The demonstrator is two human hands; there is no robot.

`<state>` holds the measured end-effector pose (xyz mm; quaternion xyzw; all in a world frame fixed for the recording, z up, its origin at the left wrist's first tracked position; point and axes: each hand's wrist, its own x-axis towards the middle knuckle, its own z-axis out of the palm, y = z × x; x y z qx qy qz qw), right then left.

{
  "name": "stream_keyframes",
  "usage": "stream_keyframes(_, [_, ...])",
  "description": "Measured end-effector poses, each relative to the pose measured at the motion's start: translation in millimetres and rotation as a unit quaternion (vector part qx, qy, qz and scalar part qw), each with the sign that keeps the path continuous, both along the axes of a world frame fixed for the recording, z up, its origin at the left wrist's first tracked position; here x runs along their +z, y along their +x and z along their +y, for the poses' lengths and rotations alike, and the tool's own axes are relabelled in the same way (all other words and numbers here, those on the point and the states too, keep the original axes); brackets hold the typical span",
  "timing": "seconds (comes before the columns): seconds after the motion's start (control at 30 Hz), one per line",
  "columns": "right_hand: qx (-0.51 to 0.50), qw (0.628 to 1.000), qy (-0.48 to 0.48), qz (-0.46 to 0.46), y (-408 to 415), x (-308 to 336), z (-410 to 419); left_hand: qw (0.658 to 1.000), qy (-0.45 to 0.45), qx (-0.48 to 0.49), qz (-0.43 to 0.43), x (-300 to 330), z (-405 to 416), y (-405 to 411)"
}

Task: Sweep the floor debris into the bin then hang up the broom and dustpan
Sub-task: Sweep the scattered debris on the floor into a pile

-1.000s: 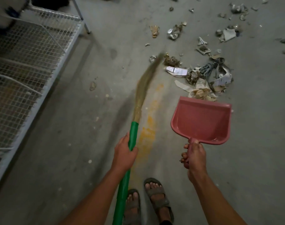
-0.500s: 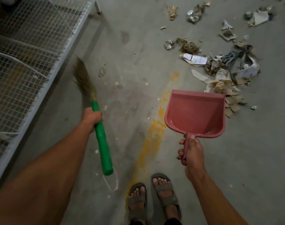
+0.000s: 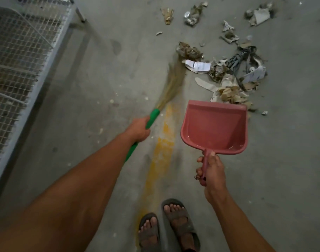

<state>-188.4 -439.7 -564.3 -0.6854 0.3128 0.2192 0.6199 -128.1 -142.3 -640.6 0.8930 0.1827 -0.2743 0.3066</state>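
Observation:
My left hand (image 3: 138, 130) grips the green handle of a grass broom (image 3: 171, 84). Its blurred straw head reaches up and right to the left edge of a debris pile (image 3: 228, 77) of torn paper, cardboard, foil and a dark cord on the concrete floor. In my right hand (image 3: 210, 170) I hold the handle of a pink dustpan (image 3: 213, 126). The pan is empty, and its front lip lies against the near edge of the pile.
A white wire-mesh rack (image 3: 19, 70) runs along the left side. Loose scraps (image 3: 192, 14) lie farther out on the floor. A yellow paint streak (image 3: 163, 148) runs toward my sandalled feet (image 3: 168, 228). No bin is in view.
The broom swung from near the rack on the left back to the right, so its head now meets the pile. The dustpan stayed at the pile's near edge.

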Motion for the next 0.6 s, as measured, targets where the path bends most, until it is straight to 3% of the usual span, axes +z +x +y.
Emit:
stream_keyframes(0.13, [-0.026, 1.000, -0.008, -0.003, -5, 11, -18, 0.998, -0.039, -0.016, -0.052, 11, -48, -20])
stream_keyframes(0.33, [-0.081, 0.995, -0.052, -0.024, -17, 22, -57, 0.991, -0.046, 0.086, -0.092, 35, -88, -77])
stream_keyframes(0.47, [-0.119, 0.989, -0.073, -0.044, -23, 32, -84, 0.987, -0.034, 0.124, -0.093, 54, -109, -115])
stream_keyframes(0.6, [-0.140, 0.984, -0.098, -0.056, -27, 37, -110, 0.990, -0.006, 0.133, -0.037, 57, -142, -137])
